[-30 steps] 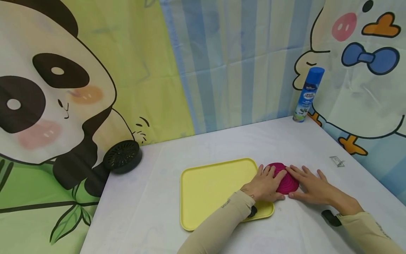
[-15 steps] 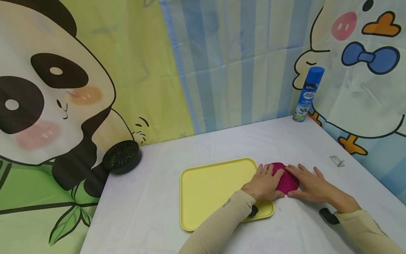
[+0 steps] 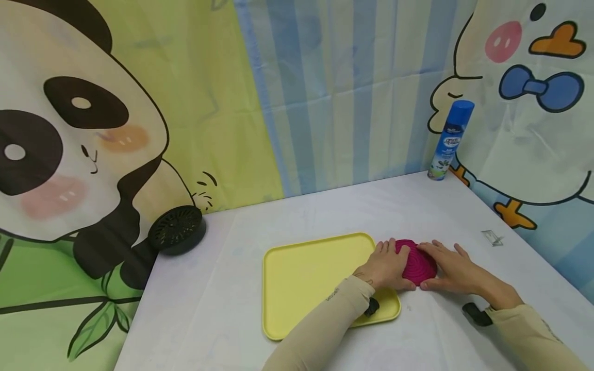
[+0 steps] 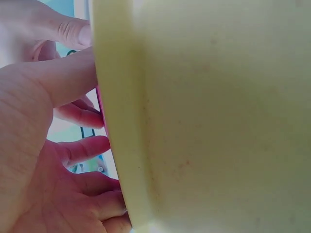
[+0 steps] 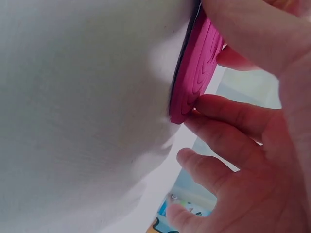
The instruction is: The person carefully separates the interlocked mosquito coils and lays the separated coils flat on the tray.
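Observation:
A flat round magenta coil [image 3: 416,265] lies on the white table beside the yellow tray [image 3: 315,278], ridged in rings on top with a dark lower edge. My left hand [image 3: 387,265] reaches over the tray's right end, its fingers and thumb along the coil's left side. From the other side, my right hand [image 3: 459,270] touches the coil with spread, slightly bent fingers. In the right wrist view, fingertips [image 5: 209,104] meet the coil's rim. The tray's wall [image 4: 116,116] hides most of the coil in the left wrist view.
A blue spray can [image 3: 450,141] stands at the table's far right corner. At the back left edge sits a round black slotted thing [image 3: 177,229]. A small clear piece [image 3: 492,238] lies near the right edge. Printed curtains [image 3: 325,98] rise behind the table.
My right hand has shifted slightly left. My left fingers have moved a little left, away from the coil's top. The coil stays in about the same place.

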{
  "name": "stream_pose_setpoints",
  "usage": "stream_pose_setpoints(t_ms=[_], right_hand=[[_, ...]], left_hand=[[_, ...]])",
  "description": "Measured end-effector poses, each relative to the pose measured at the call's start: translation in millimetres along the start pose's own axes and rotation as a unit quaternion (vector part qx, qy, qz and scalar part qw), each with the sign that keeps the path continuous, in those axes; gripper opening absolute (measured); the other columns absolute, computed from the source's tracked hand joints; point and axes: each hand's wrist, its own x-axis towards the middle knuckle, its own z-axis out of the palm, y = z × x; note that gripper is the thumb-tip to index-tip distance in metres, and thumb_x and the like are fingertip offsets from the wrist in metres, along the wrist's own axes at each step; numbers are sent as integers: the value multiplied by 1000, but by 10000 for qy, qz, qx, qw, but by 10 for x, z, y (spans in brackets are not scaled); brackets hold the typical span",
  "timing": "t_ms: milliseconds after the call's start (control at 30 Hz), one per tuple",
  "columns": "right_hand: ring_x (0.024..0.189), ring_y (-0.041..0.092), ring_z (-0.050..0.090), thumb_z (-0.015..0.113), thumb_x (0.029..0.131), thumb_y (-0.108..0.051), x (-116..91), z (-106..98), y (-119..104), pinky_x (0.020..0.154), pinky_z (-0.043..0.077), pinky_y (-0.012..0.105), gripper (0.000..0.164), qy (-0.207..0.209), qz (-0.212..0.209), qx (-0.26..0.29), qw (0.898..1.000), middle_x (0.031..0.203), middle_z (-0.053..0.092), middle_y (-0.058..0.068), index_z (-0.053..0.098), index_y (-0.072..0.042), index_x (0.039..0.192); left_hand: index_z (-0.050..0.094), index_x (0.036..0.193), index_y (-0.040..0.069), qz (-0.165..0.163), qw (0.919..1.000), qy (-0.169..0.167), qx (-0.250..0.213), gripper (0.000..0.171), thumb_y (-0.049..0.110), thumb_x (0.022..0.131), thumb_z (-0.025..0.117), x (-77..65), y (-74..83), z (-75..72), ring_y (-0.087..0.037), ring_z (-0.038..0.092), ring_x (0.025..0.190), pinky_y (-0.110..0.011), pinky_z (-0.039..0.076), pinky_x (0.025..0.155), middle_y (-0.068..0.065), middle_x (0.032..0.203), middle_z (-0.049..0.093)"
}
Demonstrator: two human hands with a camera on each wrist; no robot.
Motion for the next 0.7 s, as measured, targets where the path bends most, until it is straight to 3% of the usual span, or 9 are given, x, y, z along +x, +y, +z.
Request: stream_pose_setpoints(t_ms=[200, 433, 533, 700], right_hand=[[131, 57, 42, 93, 64, -45, 27, 12, -12, 100, 25, 82, 100, 107, -15, 26, 9999, 138, 55, 32, 51, 4, 140], [126, 50, 50, 95, 65, -40, 26, 31, -56, 98, 29, 81, 98, 151, 69, 258, 9995, 135, 58, 28, 50, 5, 140], [124, 48, 51, 95, 65, -36, 15, 36, -75, 99, 29, 80, 97, 205, 79, 373, 9991, 135, 58, 28, 50, 5, 141], [118, 48, 52, 96, 65, -32, -10, 26, -86, 94, 48, 68, 100, 471, -49, 375, 9982, 135, 51, 30, 46, 5, 144]], left_hand=[[45, 145, 25, -35, 9998, 148, -93, 88, 70, 76, 75, 16, 4, -37, -13, 49, 133, -29, 31, 120, 0, 140, 53], [44, 143, 25, 38, 9991, 287, -310, 91, 68, 72, 81, 7, 1, -54, -11, 51, 124, -30, 36, 116, 2, 129, 55], [44, 143, 25, 50, 9985, 343, -422, 92, 65, 71, 83, 7, -1, -47, -9, 51, 117, -26, 42, 108, 3, 125, 54], [43, 141, 25, 130, 9969, 528, -562, 90, 61, 70, 86, 13, 4, -43, -6, 51, 111, -16, 48, 90, 3, 123, 50]])
